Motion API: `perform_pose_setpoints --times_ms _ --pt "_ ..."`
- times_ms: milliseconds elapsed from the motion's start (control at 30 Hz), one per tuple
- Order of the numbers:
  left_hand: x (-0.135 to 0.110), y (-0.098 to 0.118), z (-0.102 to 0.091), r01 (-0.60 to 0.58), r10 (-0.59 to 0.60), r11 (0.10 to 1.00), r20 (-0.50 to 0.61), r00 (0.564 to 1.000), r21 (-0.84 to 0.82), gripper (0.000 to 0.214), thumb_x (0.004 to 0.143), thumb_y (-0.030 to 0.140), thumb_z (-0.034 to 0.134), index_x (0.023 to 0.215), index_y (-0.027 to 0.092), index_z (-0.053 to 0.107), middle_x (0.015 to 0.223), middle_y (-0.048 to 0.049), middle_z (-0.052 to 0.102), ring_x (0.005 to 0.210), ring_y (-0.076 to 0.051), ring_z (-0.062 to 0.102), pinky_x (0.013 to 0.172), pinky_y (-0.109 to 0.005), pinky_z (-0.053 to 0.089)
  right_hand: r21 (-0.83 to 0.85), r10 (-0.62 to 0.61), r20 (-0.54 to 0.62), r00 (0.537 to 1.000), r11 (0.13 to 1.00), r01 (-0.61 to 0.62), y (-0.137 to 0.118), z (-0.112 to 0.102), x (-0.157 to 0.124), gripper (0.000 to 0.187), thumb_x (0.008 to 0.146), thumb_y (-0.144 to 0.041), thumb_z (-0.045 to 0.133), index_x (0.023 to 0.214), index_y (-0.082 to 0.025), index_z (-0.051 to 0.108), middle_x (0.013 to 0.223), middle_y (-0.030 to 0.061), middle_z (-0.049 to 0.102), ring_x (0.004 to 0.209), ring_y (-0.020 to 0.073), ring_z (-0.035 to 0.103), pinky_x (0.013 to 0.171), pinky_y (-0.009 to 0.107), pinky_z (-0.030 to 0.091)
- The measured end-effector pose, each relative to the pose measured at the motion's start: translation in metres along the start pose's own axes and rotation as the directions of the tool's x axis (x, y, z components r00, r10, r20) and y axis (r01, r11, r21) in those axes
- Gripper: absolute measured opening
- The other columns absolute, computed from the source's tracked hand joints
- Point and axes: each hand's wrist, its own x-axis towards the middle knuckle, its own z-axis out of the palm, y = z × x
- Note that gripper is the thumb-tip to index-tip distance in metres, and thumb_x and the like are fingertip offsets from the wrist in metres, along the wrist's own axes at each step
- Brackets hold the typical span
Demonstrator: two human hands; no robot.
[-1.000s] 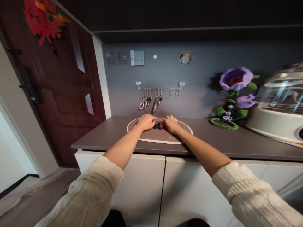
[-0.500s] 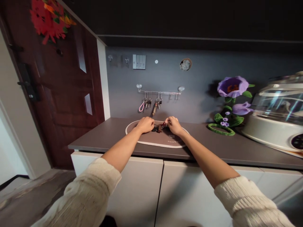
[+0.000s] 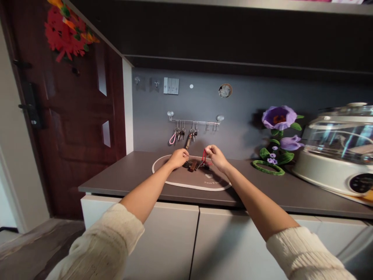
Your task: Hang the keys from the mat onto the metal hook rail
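Note:
My right hand (image 3: 215,156) pinches a red cord (image 3: 204,154) above the mat. The cord hangs straight down to keys (image 3: 201,165) and a dark piece at the mat's surface. My left hand (image 3: 178,158) is closed, fingertips together; what they hold, if anything, is too small to make out. Just below those fingertips lies a small black object (image 3: 186,164), with a brown block-like piece (image 3: 192,166) to its right. All of this is over the brown oval mat (image 3: 186,181) with a pale rim.
Behind the hands, a clear hook rail (image 3: 195,121) on the wall carries several keys and a pink loop (image 3: 172,137). Purple felt flowers (image 3: 279,117) and a glass-lidded appliance (image 3: 323,159) stand on the counter (image 3: 113,171) at right. A dark overhead cabinet (image 3: 221,35) hangs above.
My right hand has lifted slightly, drawing the red cord up into view. My left hand has come off the black object a little. The view has tilted upward.

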Motion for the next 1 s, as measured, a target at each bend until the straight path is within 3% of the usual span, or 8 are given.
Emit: perform_pose_setpoints --times_ms 200,433,600,1000 --pt "0.002 0.005 0.0 0.127 -0.131 0.931 0.01 0.991 -0.342 0.014 0.069 0.012 0.054 0.082 0.013 0.056 0.064 0.0007 0.058 0.057 -0.009 0.053 0.06 -0.022 0.043 0.035 -0.043 0.031 0.999 0.999 0.041 -0.001 -0.009 0.015 0.016 0.075 -0.034 0.045 0.075 -0.018 0.042 0.067 -0.0036 0.044 0.059 0.0078 0.043 0.063 0.023 0.04" --pt "0.004 0.008 0.0 0.066 -0.113 0.781 -0.035 0.993 -0.621 0.017 0.062 0.013 0.062 0.079 0.013 0.056 0.058 0.0026 0.054 0.057 -0.009 0.052 0.061 -0.022 0.039 0.069 -0.029 0.028 0.999 0.997 0.027 -0.013 -0.018 0.027 0.018 0.074 -0.034 0.051 0.072 -0.018 0.042 0.06 -0.0052 0.045 0.054 0.0071 0.041 0.057 0.022 0.036" --pt "0.002 0.015 -0.002 0.05 -0.12 0.709 -0.051 0.991 -0.704 0.021 0.058 0.014 0.065 0.078 0.014 0.057 0.058 0.0025 0.056 0.057 -0.01 0.053 0.064 -0.024 0.039 0.12 0.02 0.045 0.999 0.993 -0.025 -0.03 -0.022 0.032 0.017 0.074 -0.032 0.053 0.073 -0.018 0.045 0.065 -0.0013 0.057 0.056 0.0076 0.046 0.058 0.022 0.035" --pt "0.006 0.017 0.001 0.022 -0.145 0.641 -0.093 0.985 -0.767 0.025 0.053 0.017 0.071 0.075 0.013 0.059 0.06 -0.0003 0.06 0.06 -0.011 0.055 0.066 -0.025 0.041 0.372 0.156 -0.03 0.987 0.919 -0.134 -0.035 -0.028 0.054 0.002 0.073 -0.015 0.058 0.071 -0.013 0.058 0.064 0.0008 0.061 0.05 0.0044 0.046 0.051 0.017 0.037"
